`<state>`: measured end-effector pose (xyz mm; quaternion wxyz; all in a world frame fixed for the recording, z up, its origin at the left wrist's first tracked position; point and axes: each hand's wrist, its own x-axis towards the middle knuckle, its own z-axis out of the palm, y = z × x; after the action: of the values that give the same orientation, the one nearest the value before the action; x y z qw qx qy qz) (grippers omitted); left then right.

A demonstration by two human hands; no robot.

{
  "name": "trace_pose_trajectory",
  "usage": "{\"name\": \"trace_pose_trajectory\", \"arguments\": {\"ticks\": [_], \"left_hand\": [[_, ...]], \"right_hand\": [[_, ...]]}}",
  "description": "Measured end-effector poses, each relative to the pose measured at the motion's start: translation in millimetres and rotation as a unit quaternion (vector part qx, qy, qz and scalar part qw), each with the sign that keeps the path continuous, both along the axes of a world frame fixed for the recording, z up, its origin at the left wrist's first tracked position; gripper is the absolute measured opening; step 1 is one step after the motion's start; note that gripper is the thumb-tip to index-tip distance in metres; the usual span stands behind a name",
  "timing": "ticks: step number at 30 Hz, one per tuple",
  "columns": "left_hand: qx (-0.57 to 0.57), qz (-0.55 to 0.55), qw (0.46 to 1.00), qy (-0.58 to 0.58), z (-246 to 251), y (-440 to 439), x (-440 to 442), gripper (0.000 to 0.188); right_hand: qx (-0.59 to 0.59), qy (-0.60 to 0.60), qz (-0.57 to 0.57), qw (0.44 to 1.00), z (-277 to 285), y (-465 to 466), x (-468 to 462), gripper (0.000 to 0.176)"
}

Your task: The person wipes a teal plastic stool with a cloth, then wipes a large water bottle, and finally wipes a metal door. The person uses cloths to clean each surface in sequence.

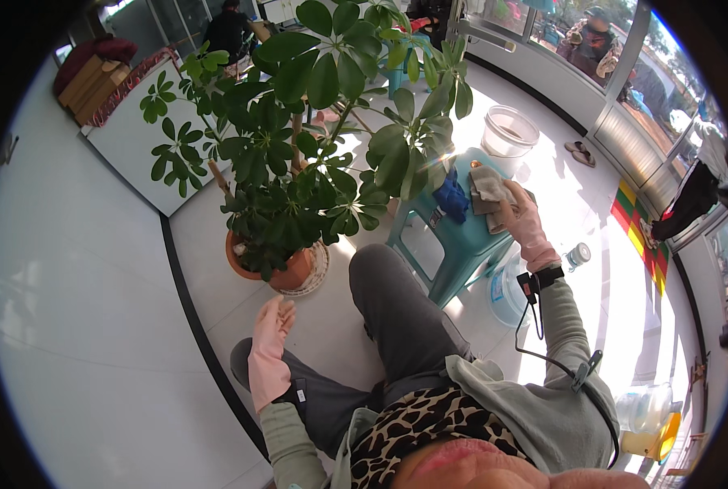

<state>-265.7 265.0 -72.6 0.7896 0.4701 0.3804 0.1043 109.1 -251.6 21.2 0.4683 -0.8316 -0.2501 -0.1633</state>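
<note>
My right hand [524, 227], in a pink rubber glove, touches a folded grey-beige cloth [491, 186] on a teal plastic stool [471, 250]. Whether its fingers grip the cloth is unclear. A crumpled blue cloth [452, 197] lies beside it on the seat. My left hand [272, 342], gloved the same way, is held over my knee with loosely curled fingers and nothing visible in it. Just beyond it, a leafy potted plant [327, 67] grows from terracotta-coloured pots [291, 269], with a round patterned mat or saucer [321, 269] beneath.
A clear plastic tub [509, 131] stands behind the stool. A large water bottle [507, 293] is on the floor beside the stool. Slippers [579, 154] and a coloured mat [639, 235] lie near the windows. A person [229, 30] sits at the back; another [590, 46] is outside the glass.
</note>
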Motion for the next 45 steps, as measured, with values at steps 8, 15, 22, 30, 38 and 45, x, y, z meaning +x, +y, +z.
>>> {"name": "trace_pose_trajectory", "arguments": {"ticks": [8, 15, 22, 30, 38, 45], "left_hand": [[-0.011, -0.005, 1.000, -0.012, -4.4, 4.0, -2.6, 0.036], [0.001, 0.004, 1.000, -0.002, -9.5, 4.9, 1.0, 0.037], [-0.004, 0.003, 1.000, 0.015, -7.3, 4.2, -0.3, 0.033], [0.002, 0.011, 1.000, 0.024, -18.7, 10.0, -2.8, 0.040], [0.003, 0.005, 1.000, 0.007, -26.6, 14.2, -2.9, 0.036], [0.015, -0.018, 1.000, -0.001, -12.8, 9.9, 3.7, 0.038]], "right_hand": [[-0.422, -0.080, -0.418, 0.801, 27.7, -142.4, -19.5, 0.050], [-0.096, 0.289, -0.302, 0.903, -25.3, -240.6, -29.9, 0.067], [0.073, 0.097, -0.333, 0.935, -87.3, -224.2, -34.0, 0.090], [0.194, 0.138, -0.347, 0.907, -109.8, -214.6, -32.1, 0.071], [0.247, 0.087, -0.309, 0.914, -67.6, -194.2, -114.9, 0.052], [0.186, -0.022, -0.379, 0.906, 116.1, -199.7, -207.5, 0.044]]}}
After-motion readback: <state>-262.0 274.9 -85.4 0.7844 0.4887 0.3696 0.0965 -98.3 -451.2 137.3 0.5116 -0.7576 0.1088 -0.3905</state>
